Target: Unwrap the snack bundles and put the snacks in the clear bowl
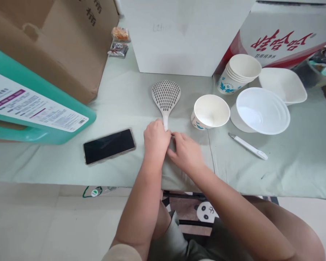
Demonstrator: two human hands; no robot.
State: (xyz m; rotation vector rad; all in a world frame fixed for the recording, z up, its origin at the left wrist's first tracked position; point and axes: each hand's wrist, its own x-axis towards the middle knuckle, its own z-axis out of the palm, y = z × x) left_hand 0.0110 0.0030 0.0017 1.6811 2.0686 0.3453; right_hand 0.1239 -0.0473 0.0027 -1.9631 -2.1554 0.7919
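A pale grey skimmer [166, 96] with a perforated bowl lies on the cloth, bowl pointing away from me. My left hand [156, 139] is closed around its handle and hides the lower part. Close beside it, my right hand [187, 151] has curled fingers, with fingertips at the left hand and the thumb lower down. A small thing seems to be at its fingertips, but I cannot make it out. A white paper bowl [210, 111] with blue print stands right of the skimmer. Left of my hands lies a black-screened phone [109, 146].
At right are a white peeler-like tool [248, 146], a white plastic bowl [263, 110], stacked paper cups [233, 78] and a square dish [285, 85]. Behind stand a white box [184, 40] and a red-white carton [285, 40]. A green jug [57, 127] and cardboard box [70, 47] occupy the left.
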